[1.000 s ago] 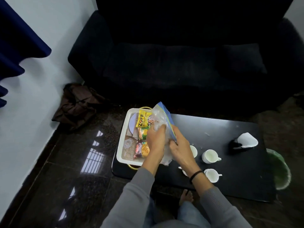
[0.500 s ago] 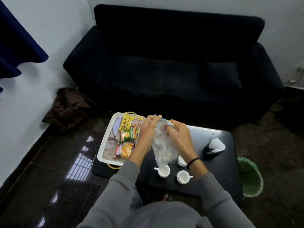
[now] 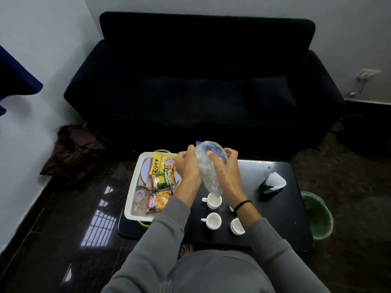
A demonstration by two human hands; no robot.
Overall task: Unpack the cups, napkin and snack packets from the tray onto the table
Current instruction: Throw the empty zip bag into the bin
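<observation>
Both hands grip a bag (image 3: 208, 172): left hand (image 3: 187, 166) curled round its left side, right hand (image 3: 226, 174) clamped on its right side, fingers over the top rim. Bag hangs above the table (image 3: 275, 218), bottom tip just over a cup (image 3: 214, 200). Second cup (image 3: 213, 220) and third cup (image 3: 237, 226) stand nearer the person; a fourth is mostly hidden behind the right wrist. Tray (image 3: 132, 187) sits at the table's left end and holds three packets: yellow (image 3: 158, 166), green (image 3: 164, 181), orange (image 3: 159, 200). Napkin (image 3: 276, 178) is in a holder (image 3: 266, 187) on the table's right side. Bin (image 3: 317, 216) is on the floor past that edge.
</observation>
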